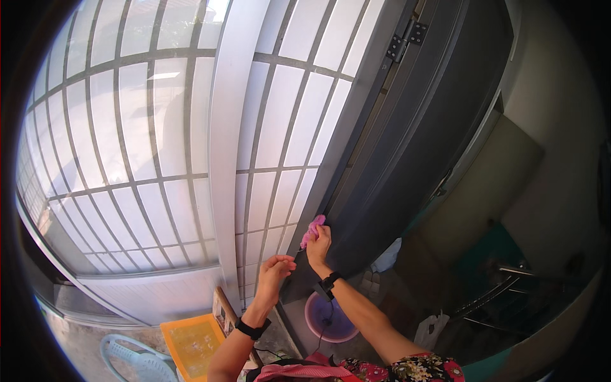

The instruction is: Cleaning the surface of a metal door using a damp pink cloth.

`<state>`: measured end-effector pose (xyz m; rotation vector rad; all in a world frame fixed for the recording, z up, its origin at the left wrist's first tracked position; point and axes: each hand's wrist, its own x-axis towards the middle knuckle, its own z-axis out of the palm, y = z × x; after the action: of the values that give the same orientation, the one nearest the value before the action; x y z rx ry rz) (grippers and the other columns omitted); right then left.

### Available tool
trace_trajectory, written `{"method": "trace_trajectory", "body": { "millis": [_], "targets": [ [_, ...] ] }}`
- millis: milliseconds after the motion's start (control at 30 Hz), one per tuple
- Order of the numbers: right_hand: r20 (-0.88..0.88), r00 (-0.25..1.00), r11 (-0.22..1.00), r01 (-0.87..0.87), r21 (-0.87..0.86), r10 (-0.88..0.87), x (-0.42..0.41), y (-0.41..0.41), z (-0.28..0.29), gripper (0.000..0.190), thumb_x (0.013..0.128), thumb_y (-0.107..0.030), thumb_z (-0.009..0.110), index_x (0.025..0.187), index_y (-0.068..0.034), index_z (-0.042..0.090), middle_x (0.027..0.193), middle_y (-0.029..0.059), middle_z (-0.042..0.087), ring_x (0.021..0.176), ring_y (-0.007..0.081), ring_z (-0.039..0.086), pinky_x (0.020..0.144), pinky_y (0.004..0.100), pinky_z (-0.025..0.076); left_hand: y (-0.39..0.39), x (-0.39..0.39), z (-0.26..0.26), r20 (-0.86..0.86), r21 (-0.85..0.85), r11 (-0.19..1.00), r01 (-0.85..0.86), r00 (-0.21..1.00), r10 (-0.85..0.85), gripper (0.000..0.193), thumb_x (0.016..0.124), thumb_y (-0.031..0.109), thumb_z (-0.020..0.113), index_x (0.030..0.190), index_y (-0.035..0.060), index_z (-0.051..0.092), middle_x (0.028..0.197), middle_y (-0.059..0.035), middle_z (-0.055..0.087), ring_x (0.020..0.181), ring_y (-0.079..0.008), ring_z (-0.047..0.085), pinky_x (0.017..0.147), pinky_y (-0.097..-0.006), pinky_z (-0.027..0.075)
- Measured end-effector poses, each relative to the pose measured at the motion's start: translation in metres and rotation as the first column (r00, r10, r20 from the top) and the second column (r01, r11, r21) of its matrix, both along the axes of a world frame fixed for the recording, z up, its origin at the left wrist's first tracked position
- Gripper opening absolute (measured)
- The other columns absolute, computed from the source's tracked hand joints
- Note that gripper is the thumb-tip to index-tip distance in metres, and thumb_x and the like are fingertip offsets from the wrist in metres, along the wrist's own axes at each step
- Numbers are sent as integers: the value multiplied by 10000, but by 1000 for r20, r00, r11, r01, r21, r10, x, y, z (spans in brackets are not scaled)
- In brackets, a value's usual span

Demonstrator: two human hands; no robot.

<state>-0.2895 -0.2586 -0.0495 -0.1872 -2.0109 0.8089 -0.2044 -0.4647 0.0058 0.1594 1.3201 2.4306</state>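
My right hand grips a pink cloth against the dark frame beside the lower part of a dark door. To its left, my left hand is raised in front of the tiled wall, its fingers bent and nothing seen in them. A thin strand shows between the cloth and the left fingertips. Dark bands are on both wrists. Below my right forearm, a pink basin stands on the floor with bluish contents, partly hidden by the arm and a dark cord.
A yellow-topped stool or table and a light blue plastic chair stand at the lower left. A white plastic bag is right of the basin, near metal rails. Slippers lie by the door's foot. A hinge joins door and frame.
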Motion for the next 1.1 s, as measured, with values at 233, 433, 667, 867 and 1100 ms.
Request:
{"method": "trace_trajectory", "body": {
  "millis": [233, 433, 667, 867, 1100],
  "targets": [
    [-521, 853, 967, 108, 229, 28, -36, -21, 304, 391, 884, 92, 565, 1270, 47, 603, 1113, 205, 586, 987, 396, 624, 868, 434, 519, -17, 7, -5, 15, -20, 996, -83, 996, 83, 190, 936, 84, 560, 1063, 22, 687, 938, -63, 716, 892, -134, 672, 800, -253, 486],
    [-607, 788, 876, 359, 323, -99, -55, -26, 328, 505, 840, 132, 586, 1338, 65, 535, 1185, 198, 529, 1097, 393, 554, 912, 451, 492, -2, 5, -7, 0, 5, 1000, -15, 1000, 15, 195, 935, 99, 561, 1063, 30, 690, 936, -63, 717, 888, -134, 674, 792, -252, 489],
    [65, 998, 982, -2, 189, -10, 1, -20, 26, 495, 786, 123, 604, 1275, 51, 599, 1134, 204, 561, 1056, 388, 599, 920, 430, 508, -9, -7, -18, -2, -51, 998, -28, 1000, 28, 198, 933, 108, 556, 1060, 32, 687, 930, -62, 715, 877, -139, 668, 786, -254, 491],
    [-167, 966, 964, -160, 213, 197, 24, -24, 158, 374, 852, 55, 566, 1218, 39, 638, 1124, 188, 619, 1048, 354, 628, 893, 388, 516, -29, -6, -28, 10, -29, 999, -42, 999, 42, 190, 940, 118, 558, 1044, 40, 697, 912, -48, 713, 860, -127, 666, 772, -250, 491],
    [-626, 694, 457, 455, 764, 355, 2, -28, 548, 363, 824, 111, 593, 1159, -8, 670, 1281, 135, 594, 1162, 355, 574, 995, 447, 481, -22, 0, -6, 3, -7, 999, -41, 999, 41, 185, 959, 122, 554, 1048, 44, 696, 924, -47, 716, 870, -121, 666, 790, -249, 493]
  ]
}}
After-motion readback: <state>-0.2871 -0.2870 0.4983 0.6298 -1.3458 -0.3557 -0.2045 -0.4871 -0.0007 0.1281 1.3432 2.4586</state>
